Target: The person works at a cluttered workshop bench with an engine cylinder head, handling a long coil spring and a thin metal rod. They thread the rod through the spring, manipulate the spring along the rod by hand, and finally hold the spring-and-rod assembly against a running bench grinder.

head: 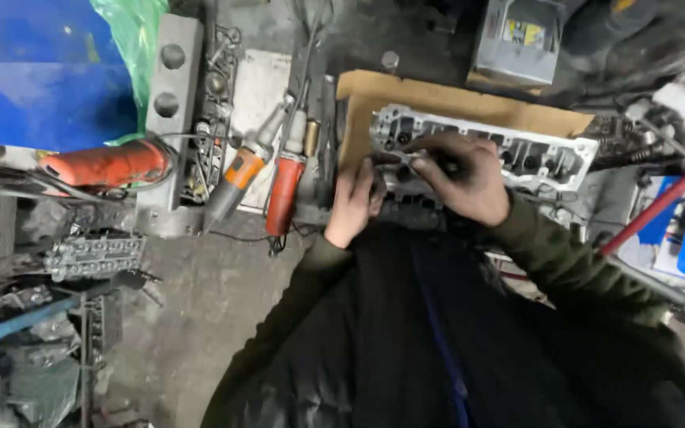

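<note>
A grey metal cylinder head (533, 154) lies on a sheet of brown cardboard (438, 99) in front of me. My left hand (354, 202) rests against its near left end with the fingers curled. My right hand (461, 174) is over the middle of the head, its fingers pinching a small thin metal part (406, 156) that I cannot make out clearly. Both hands are grimy and nearly touch each other.
Two orange-handled power tools (235, 178) (283, 194) lie left of the head, beside a grey metal block (172, 71). An orange tool (105, 164) and engine parts (93, 254) sit at left. A battery box (517, 40) stands behind; a red bar (660, 202) slants at right.
</note>
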